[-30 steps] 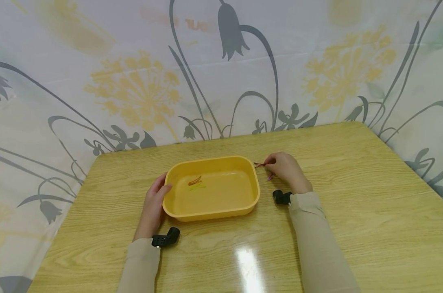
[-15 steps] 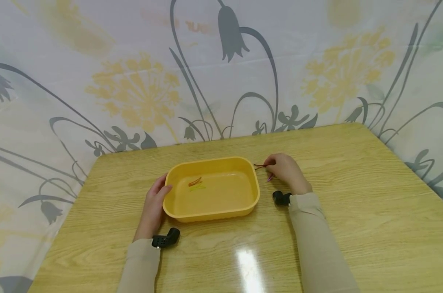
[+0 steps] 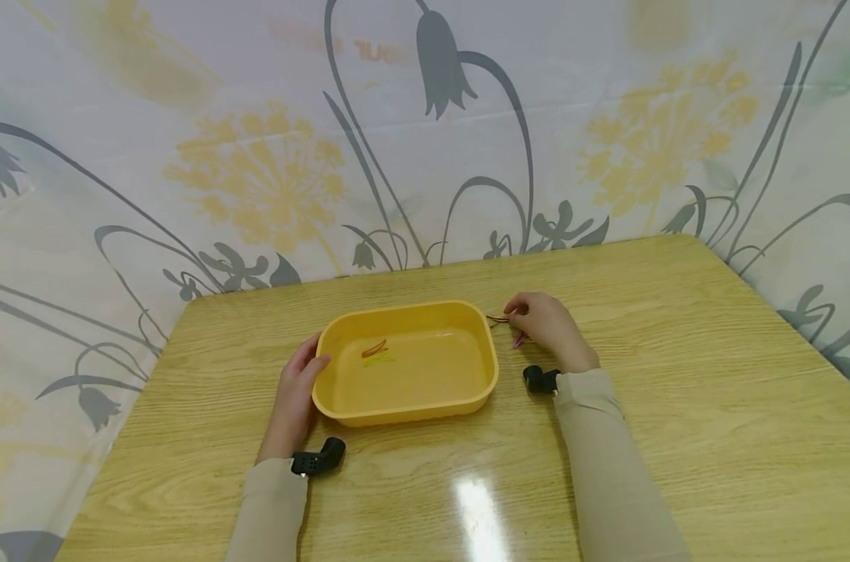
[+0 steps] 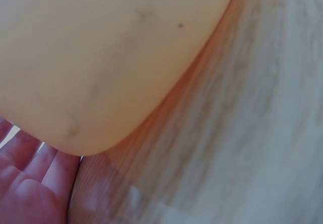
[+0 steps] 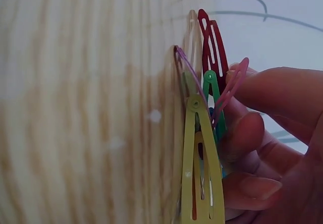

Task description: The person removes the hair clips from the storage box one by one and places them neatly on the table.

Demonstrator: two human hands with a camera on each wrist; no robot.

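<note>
My left hand (image 3: 300, 384) grips the left end of a yellow plastic tub (image 3: 407, 413), thumb over the rim, fingers along the outside. In the left wrist view the tub's wall (image 4: 101, 57) hides part of those fingers. Right of the tub, my right hand (image 3: 547, 324) is at a small pile of snap hair clips. Its curled fingers pinch a pink hair clip (image 5: 233, 85), tilted up off the pile. Around it lie a yellow clip (image 5: 189, 173), a green clip (image 5: 220, 90), a dark red clip (image 5: 220, 47) and a purple clip (image 5: 190, 67).
An orange clip (image 3: 374, 349) and a yellow-green clip (image 3: 378, 361) lie inside the tub, towards its left. The wooden table (image 3: 410, 484) ends at a flower-patterned cloth (image 3: 425, 156) behind and at the sides.
Both arms and the tub stay in place. My right fingers shift slightly at the pile, and a bit of pink now shows at their tips.
</note>
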